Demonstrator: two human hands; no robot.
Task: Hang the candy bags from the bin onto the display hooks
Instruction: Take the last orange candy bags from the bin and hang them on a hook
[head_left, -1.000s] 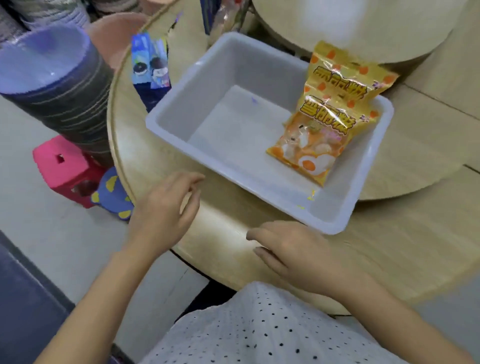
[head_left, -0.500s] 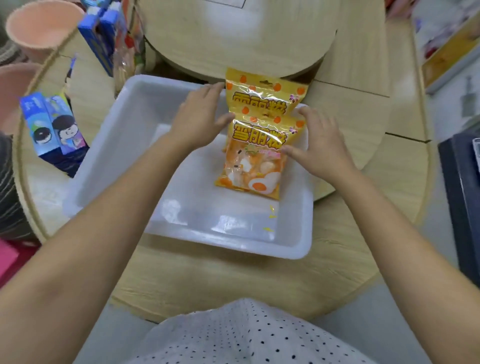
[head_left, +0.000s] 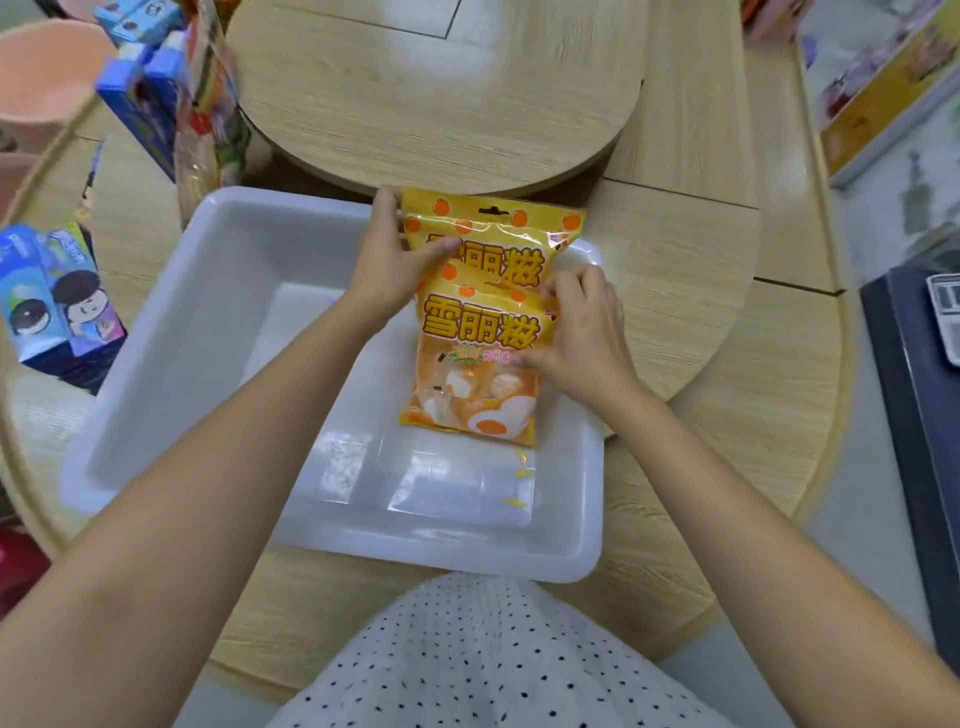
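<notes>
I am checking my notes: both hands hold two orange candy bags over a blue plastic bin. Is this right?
Not quite: the bin is white, not blue, as the head view shows. The rest stands: the left hand and right hand hold the two orange candy bags over it.

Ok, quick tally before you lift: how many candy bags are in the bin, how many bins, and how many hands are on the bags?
Orange candy bags: 2, the rear bag and the front bag
White bin: 1
Hands on the bags: 2, left hand and right hand
Total: 5
</notes>
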